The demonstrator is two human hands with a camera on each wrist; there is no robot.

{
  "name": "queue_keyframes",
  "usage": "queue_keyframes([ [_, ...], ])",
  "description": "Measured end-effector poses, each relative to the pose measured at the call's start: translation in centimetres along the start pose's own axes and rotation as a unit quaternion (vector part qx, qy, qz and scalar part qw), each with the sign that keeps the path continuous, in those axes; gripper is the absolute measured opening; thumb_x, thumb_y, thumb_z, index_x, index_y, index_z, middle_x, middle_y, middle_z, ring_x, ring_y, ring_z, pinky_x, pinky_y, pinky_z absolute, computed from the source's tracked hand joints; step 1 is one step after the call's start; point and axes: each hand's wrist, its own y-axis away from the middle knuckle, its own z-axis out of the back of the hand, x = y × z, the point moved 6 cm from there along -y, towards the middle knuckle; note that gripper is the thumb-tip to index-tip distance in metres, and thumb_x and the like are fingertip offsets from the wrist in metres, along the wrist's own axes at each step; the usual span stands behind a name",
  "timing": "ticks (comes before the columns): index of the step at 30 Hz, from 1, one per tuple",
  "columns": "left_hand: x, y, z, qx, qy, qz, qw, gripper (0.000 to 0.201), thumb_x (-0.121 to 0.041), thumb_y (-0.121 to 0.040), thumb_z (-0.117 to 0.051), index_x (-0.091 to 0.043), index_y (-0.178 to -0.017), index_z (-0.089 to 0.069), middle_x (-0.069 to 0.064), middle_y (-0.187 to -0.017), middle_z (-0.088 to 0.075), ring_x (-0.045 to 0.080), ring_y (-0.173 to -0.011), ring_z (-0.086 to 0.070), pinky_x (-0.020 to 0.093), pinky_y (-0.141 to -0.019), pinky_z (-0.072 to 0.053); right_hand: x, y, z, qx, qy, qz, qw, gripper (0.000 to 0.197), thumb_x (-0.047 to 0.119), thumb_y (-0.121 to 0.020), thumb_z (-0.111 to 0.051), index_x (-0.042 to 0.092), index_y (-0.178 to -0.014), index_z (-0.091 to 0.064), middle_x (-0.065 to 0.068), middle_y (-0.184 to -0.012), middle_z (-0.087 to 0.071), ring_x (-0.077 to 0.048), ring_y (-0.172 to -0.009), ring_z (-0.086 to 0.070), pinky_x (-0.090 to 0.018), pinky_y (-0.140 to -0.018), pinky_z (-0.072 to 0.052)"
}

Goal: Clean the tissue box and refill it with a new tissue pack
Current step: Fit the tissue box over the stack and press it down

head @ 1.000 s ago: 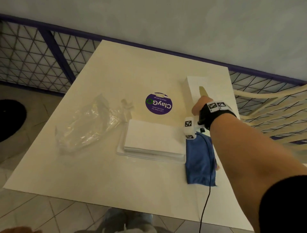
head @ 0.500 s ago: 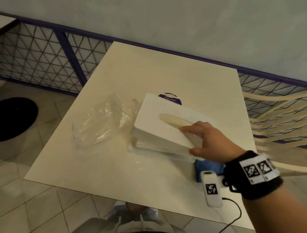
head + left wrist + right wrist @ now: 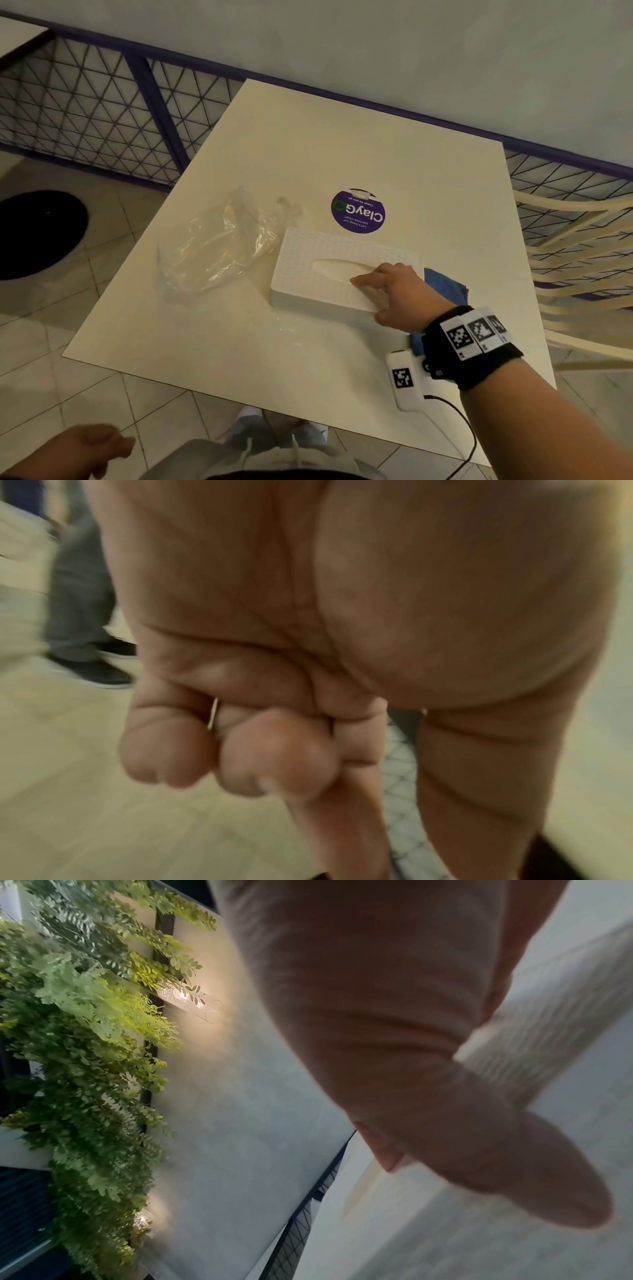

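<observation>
Head view shows the right hand (image 3: 399, 294) gripping the 4 o'clock corner of the tissue box (image 3: 329, 270), thumb under the near edge, fingers spread on the lid; the box lies at mid-tabletop (image 3: 359, 144), slot up. Its lid looks seated, so refilling seems nearly done; next, press it down evenly. The left hand (image 3: 92, 448) hangs loosely curled, holding nothing, at 7 o'clock.

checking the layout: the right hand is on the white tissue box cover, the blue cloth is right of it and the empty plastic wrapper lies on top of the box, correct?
Not quite: the head view shows the plastic wrapper on the table left of the tissue box cover, not on it. The right hand and blue cloth are as described.
</observation>
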Motion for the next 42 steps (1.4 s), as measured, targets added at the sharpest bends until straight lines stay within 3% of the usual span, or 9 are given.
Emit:
queue_keyframes([
  [5,-12.8,3.0,3.1,-0.071,0.041,-0.167,0.983,0.048,-0.067,-0.057,-0.062,-0.027,-0.081,-0.074,0.006,-0.065,-0.068,0.016,-0.048,-0.056,0.027,-0.052,-0.047,-0.2,-0.2,-0.1,0.001,-0.001,-0.004,1.000,0.069,0.015,-0.077,-0.065,0.041,-0.137,-0.044,0.001,-0.117,-0.050,-0.016,-0.100,-0.037,-0.024,-0.091,-0.026],
  [9,-23.1,2.6,3.7,-0.155,0.116,-0.304,0.933,0.013,-0.026,-0.091,-0.062,-0.028,-0.102,-0.068,-0.003,-0.087,-0.072,0.010,-0.078,-0.068,0.020,-0.075,-0.053,-0.6,0.4,0.8,-0.021,-0.073,-0.009,0.997,0.064,0.023,-0.075,-0.072,0.040,-0.132,-0.051,0.004,-0.121,-0.047,-0.016,-0.114,-0.042,-0.024,-0.096,-0.034],
  [13,-29.2,-1.2,1.9,-0.163,0.077,-0.266,0.947,0.045,-0.041,-0.095,-0.048,-0.018,-0.134,-0.052,-0.005,-0.130,-0.056,0.014,-0.121,-0.052,0.025,-0.101,-0.034,-4.9,1.2,3.1,-0.202,-0.212,-0.182,0.939,0.051,0.042,-0.085,-0.064,0.027,-0.132,-0.053,-0.006,-0.135,-0.048,-0.024,-0.123,-0.049,-0.037,-0.105,-0.040],
  [16,-32.2,-2.2,0.3,-0.123,0.057,-0.266,0.954,0.050,-0.049,-0.096,-0.039,-0.019,-0.133,-0.051,-0.002,-0.132,-0.058,0.016,-0.114,-0.055,0.029,-0.095,-0.039,-7.3,1.9,1.3,-0.143,-0.285,-0.307,0.897,0.058,0.047,-0.095,-0.045,0.011,-0.141,-0.041,-0.014,-0.142,-0.048,-0.030,-0.129,-0.047,-0.034,-0.104,-0.035],
  [22,-33.4,-4.3,0.8,-0.165,-0.015,-0.245,0.955,0.063,-0.064,-0.086,-0.036,-0.018,-0.128,-0.047,0.001,-0.122,-0.056,0.023,-0.106,-0.057,0.042,-0.094,-0.045,-7.5,2.0,-1.3,-0.098,-0.327,-0.298,0.892,0.050,0.039,-0.102,-0.027,0.003,-0.117,-0.058,-0.020,-0.120,-0.061,-0.027,-0.096,-0.053,-0.036,-0.094,-0.043],
  [28,-34.5,-4.5,0.7,-0.151,0.021,-0.254,0.955,0.043,-0.041,-0.098,-0.041,-0.010,-0.127,-0.043,0.002,-0.113,-0.054,0.020,-0.096,-0.054,0.028,-0.067,-0.040,-8.1,2.1,-1.6,-0.115,-0.314,-0.286,0.898,0.045,0.030,-0.103,-0.025,0.002,-0.114,-0.058,-0.019,-0.114,-0.062,-0.023,-0.090,-0.049,-0.028,-0.079,-0.035],
  [32,-34.5,-4.8,0.3,-0.154,0.060,-0.252,0.954,0.040,-0.040,-0.099,-0.038,-0.011,-0.126,-0.040,0.002,-0.109,-0.055,0.019,-0.093,-0.053,0.026,-0.062,-0.040,-8.6,2.0,-1.8,-0.122,-0.317,-0.294,0.893,0.045,0.028,-0.103,-0.024,0.003,-0.121,-0.057,-0.016,-0.117,-0.062,-0.022,-0.093,-0.049,-0.025,-0.081,-0.034],
  [37,-34.4,-4.9,-0.1,-0.164,0.072,-0.248,0.952,0.037,-0.038,-0.100,-0.037,-0.010,-0.125,-0.040,0.003,-0.108,-0.055,0.023,-0.096,-0.053,0.033,-0.081,-0.039,-8.3,2.1,-1.4,-0.112,-0.314,-0.292,0.897,0.045,0.027,-0.104,-0.023,0.002,-0.131,-0.048,-0.018,-0.125,-0.058,-0.028,-0.106,-0.053,-0.026,-0.086,-0.035],
  [42,-32.8,-4.7,0.7,-0.196,0.096,-0.223,0.950,0.032,-0.039,-0.099,-0.037,-0.012,-0.116,-0.041,-0.003,-0.091,-0.053,0.021,-0.087,-0.052,0.033,-0.073,-0.039,-6.7,1.7,-1.8,-0.101,-0.291,-0.277,0.910,0.041,0.022,-0.104,-0.025,-0.001,-0.128,-0.049,-0.020,-0.127,-0.057,-0.032,-0.117,-0.053,-0.028,-0.093,-0.037],
])
